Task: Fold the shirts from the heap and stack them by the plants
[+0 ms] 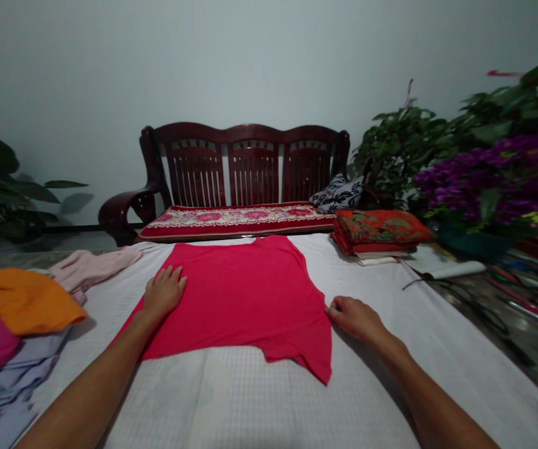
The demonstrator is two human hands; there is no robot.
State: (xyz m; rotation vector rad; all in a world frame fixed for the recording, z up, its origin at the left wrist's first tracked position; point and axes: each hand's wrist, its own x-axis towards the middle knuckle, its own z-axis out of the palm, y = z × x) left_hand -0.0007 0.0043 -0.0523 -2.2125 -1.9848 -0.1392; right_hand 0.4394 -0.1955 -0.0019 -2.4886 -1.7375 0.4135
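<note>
A bright pinkish-red T-shirt (pixel 231 293) lies spread out sideways on the white cloth (pixel 231 399) that covers the table. Its hem is toward the left, and the neck and sleeves are toward the right. My left hand (pixel 165 290) rests flat on the shirt near the hem, fingers stretched out. At the opposite end, my right hand (pixel 351 315) pinches the shirt's right edge near the neckline between thumb and fingers. The near sleeve hangs out toward me in a point, slightly wrinkled.
Orange (pixel 30 302), magenta, lavender and pale pink clothes (pixel 95 268) lie heaped on the left. A folded red patterned stack (pixel 376 231) sits at the back right, beside purple flowers (pixel 498 174) and dark cables (pixel 479 312). Behind the table stands a wooden bench (pixel 250 134).
</note>
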